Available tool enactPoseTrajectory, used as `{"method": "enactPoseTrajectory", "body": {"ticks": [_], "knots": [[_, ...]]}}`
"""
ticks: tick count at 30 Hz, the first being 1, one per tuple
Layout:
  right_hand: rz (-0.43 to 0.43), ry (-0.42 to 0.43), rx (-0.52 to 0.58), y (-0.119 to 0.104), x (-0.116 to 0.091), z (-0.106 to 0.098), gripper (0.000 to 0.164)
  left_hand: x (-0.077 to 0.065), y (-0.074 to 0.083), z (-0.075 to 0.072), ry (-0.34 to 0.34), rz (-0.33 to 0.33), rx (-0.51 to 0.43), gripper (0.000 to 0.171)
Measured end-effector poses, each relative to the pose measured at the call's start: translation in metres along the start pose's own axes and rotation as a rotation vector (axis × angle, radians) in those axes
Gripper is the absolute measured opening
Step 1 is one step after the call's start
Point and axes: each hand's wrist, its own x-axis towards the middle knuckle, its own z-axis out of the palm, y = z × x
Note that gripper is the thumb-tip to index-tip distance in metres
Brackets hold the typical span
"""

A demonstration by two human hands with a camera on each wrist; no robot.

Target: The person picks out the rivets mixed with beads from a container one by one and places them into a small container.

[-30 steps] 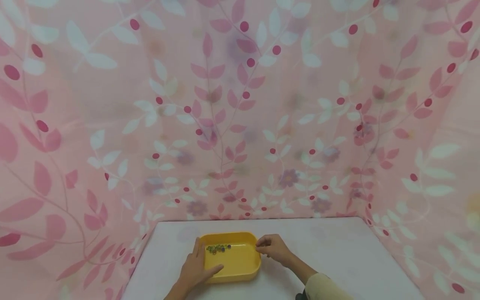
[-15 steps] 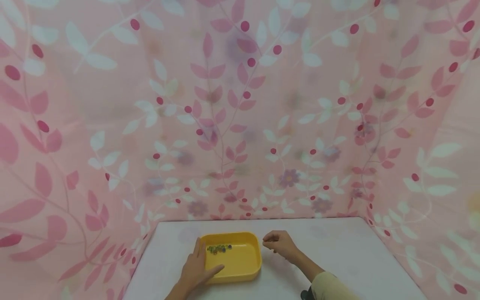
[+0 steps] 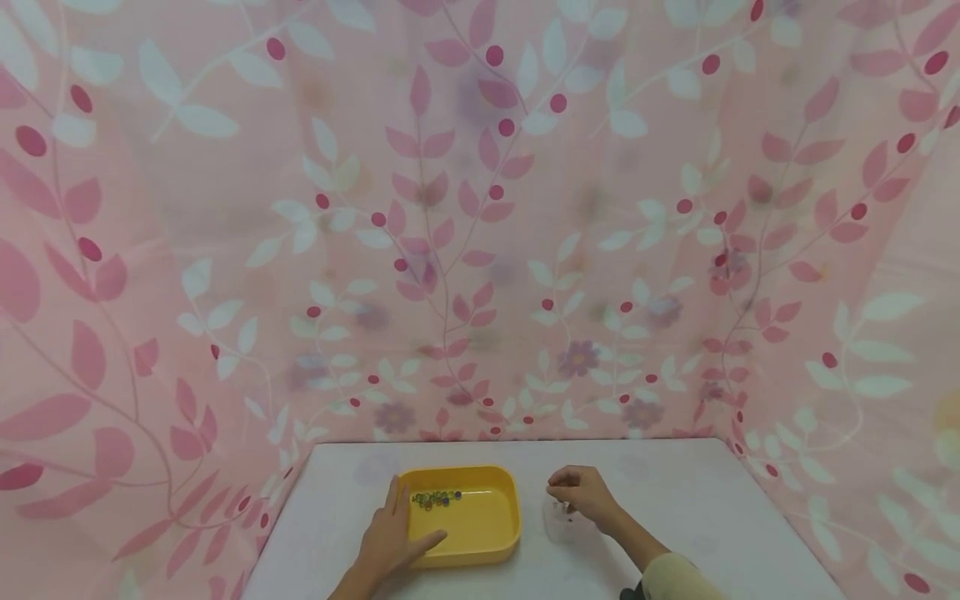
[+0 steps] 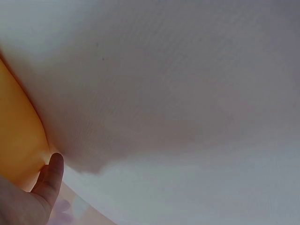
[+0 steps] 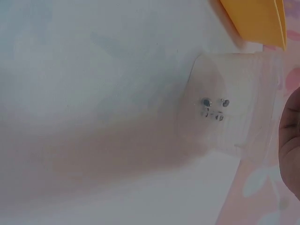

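A yellow tray [image 3: 480,557] lies on the table with several small green and dark blue glass marbles [image 3: 435,498] gathered at its left inside. My left hand [image 3: 390,533] rests against the tray's left side, fingers straight and thumb stretched over the front rim. To the tray's right stands a clear plastic container [image 3: 558,527]. Several dark, shiny marbles [image 5: 213,108] show inside it in the right wrist view. My right hand [image 3: 588,497] is above the container, thumb and fingertips pinched on what looks like a marble, a small dark spot mostly hidden by the fingers.
A white table [image 3: 675,517] bears everything. Pink leaf-patterned cloth [image 3: 480,250] hangs behind it and along both sides. A dark object [image 3: 632,593], partly cut off, shows by the right sleeve at the bottom edge.
My right hand has moved right from beside the tray's right rim to above the clear container, which now shows more plainly. My left hand and the tray have stayed put.
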Motion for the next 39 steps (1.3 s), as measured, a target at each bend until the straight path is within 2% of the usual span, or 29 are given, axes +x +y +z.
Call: {"method": "enactPoseTrajectory", "body": {"ticks": [8, 15, 21, 34, 39], "knots": [[0.016, 0.048, -0.018, 0.01, -0.004, -0.009, 0.025, 0.0, 0.0, 0.001, 0.006, -0.003, 0.019, 0.117], [0.082, 0.068, -0.002, 0.017, -0.008, -0.014, 0.024, -0.001, -0.001, 0.002, 0.005, 0.0, 0.007, 0.117], [0.054, 0.068, 0.02, 0.019, -0.007, -0.018, 0.028, 0.0, -0.002, 0.002, 0.009, 0.009, 0.012, 0.117], [0.029, 0.084, 0.032, 0.021, -0.007, -0.015, 0.018, 0.0, 0.0, -0.001, 0.015, 0.002, 0.017, 0.116], [0.008, 0.084, 0.025, 0.023, -0.01, -0.014, 0.022, 0.0, -0.001, 0.001, 0.013, 0.001, 0.021, 0.116]]}}
